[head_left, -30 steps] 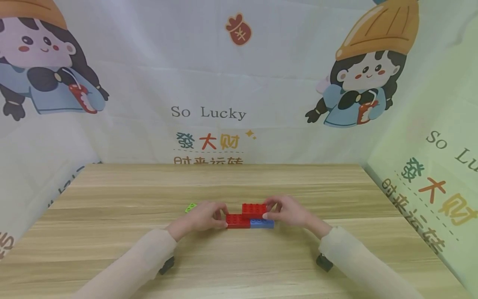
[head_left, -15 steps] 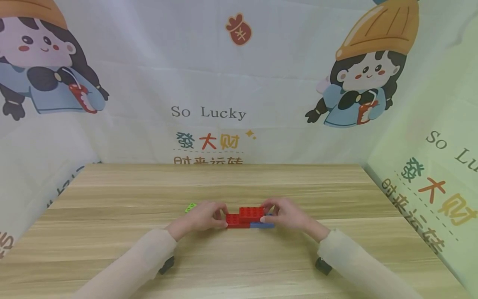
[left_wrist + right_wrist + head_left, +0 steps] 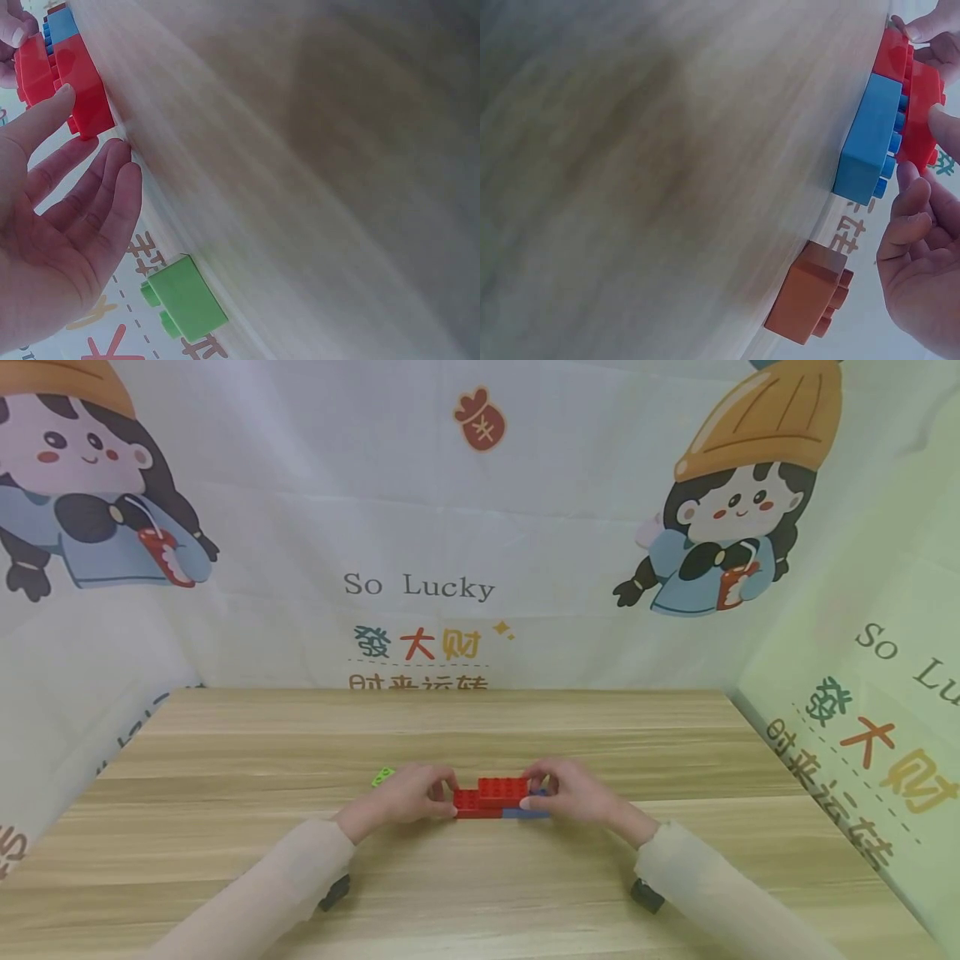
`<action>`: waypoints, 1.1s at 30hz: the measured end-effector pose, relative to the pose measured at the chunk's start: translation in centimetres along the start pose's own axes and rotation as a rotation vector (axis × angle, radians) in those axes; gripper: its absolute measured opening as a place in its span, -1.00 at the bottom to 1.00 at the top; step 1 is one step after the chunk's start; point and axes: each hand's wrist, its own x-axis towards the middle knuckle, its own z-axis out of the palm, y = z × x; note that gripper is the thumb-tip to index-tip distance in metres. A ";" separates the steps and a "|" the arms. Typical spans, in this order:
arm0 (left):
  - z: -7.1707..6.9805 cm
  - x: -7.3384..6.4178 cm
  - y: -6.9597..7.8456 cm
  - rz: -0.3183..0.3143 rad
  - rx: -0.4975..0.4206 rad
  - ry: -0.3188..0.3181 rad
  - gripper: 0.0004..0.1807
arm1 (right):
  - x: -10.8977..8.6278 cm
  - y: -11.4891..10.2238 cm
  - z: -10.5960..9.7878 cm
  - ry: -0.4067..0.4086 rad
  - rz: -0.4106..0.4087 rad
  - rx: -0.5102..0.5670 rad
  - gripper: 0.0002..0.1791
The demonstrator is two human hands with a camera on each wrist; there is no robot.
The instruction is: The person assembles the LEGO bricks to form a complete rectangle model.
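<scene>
A lower red building brick (image 3: 477, 814) and a blue building brick (image 3: 866, 142) lie end to end on the table. An upper red building brick (image 3: 504, 791) spans the place where they meet; in both wrist views studs show in the thin gap beneath it. My left hand (image 3: 405, 793) pinches the outer end of the lower red brick between thumb and forefinger. With thumb and forefinger, my right hand (image 3: 577, 789) grips the right end of the upper red brick, above the blue one. That hand partly hides the blue brick in the head view.
Behind my left hand lies a green brick (image 3: 184, 300). An orange-brown brick (image 3: 806, 292) sits beyond the blue one in the right wrist view; the head view does not show it. Printed cloth (image 3: 420, 527) hangs behind the wooden table (image 3: 480, 893).
My right hand has brought the upper red brick left and down, from above the blue brick onto the joint between the lower two. The left hand has stayed in place.
</scene>
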 end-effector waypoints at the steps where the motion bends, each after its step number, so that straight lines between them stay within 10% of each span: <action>1: 0.0 0.0 0.0 -0.001 0.000 -0.001 -0.75 | 0.0 -0.1 0.0 0.000 0.000 -0.002 -0.58; 33: -0.1 0.0 0.1 0.011 0.006 0.000 -0.75 | 0.3 -0.4 0.0 0.014 0.013 -0.062 -0.48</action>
